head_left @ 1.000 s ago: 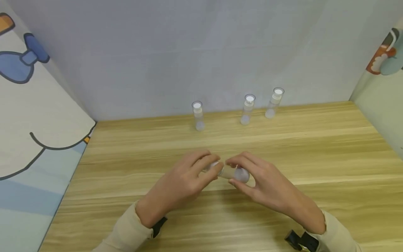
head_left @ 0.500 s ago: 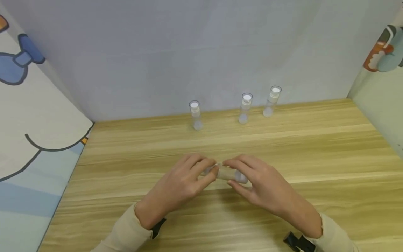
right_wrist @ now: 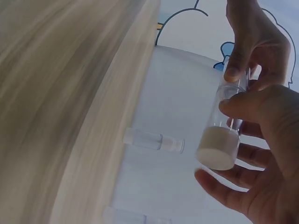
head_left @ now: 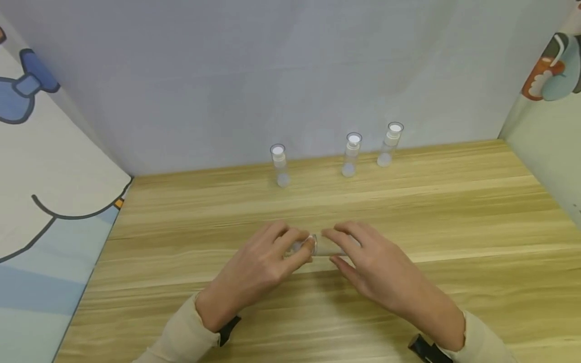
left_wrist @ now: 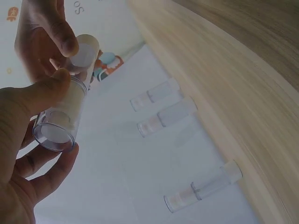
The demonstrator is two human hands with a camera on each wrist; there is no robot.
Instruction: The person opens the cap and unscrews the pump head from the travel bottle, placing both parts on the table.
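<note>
Both hands hold one clear, slim pump bottle [head_left: 328, 247] lying almost level over the wooden table in the head view. My left hand [head_left: 271, 258] grips its clear cap end [left_wrist: 55, 133], thumb on one side and fingers on the other. With thumb and fingers my right hand [head_left: 379, 259] holds the clear body close to the white base [right_wrist: 218, 149]. The cap's round, open-looking rim faces the left wrist camera, with a white pump head showing inside. In the head view the right fingers hide most of the base.
Three similar capped bottles stand upright at the table's back edge: one on the left [head_left: 280, 166], one in the middle [head_left: 351, 155] and one on the right [head_left: 390, 145]. A pale wall [head_left: 290, 75] rises behind them. Cartoon-printed panels flank the table [head_left: 181, 212].
The bottle has turned slightly and is more level; its base has slipped out of sight behind my right fingers, while more clear body shows. Both hands stay close together on it.
</note>
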